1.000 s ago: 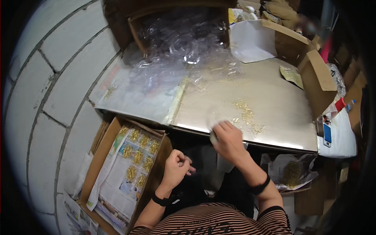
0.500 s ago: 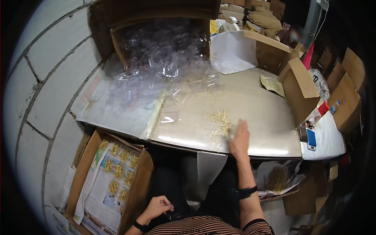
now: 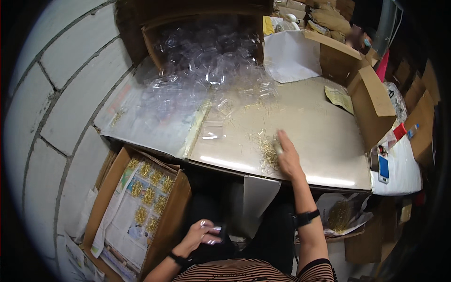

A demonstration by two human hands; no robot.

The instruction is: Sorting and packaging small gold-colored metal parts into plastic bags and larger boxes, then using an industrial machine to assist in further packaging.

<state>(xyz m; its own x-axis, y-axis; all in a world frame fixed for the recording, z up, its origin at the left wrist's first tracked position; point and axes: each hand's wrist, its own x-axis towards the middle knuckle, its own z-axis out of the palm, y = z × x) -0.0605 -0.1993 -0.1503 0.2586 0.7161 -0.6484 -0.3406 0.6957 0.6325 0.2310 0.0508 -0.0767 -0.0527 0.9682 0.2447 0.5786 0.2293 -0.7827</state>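
Note:
My right hand (image 3: 290, 157) is over the table with its fingers stretched together, its edge against a loose pile of thin gold wire pieces (image 3: 268, 152). I see nothing in its grip. Down by my lap, my left hand (image 3: 199, 236) has bent fingers, and bright glints lie along its fingertips. It seems to grip something shiny and clear, but I cannot make out what. Left of the pile, a clear plastic box (image 3: 213, 130) lies alone. Farther back, a heap of similar clear plastic boxes (image 3: 206, 61) spills out of a cardboard box.
A cardboard carton (image 3: 184, 207) lined with newspaper holds several gold bundles at my lower left. Below the table at right, more gold pieces (image 3: 339, 216) lie on paper. A blue-and-white scale (image 3: 383, 168) and cardboard flaps (image 3: 373, 101) are at right. One person (image 3: 359, 37) is far back.
My right hand has turned more edge-on beside the gold pile, which looks more gathered. My left hand has risen slightly, its fingers spread a little and now glinting. The whole view has shifted slightly.

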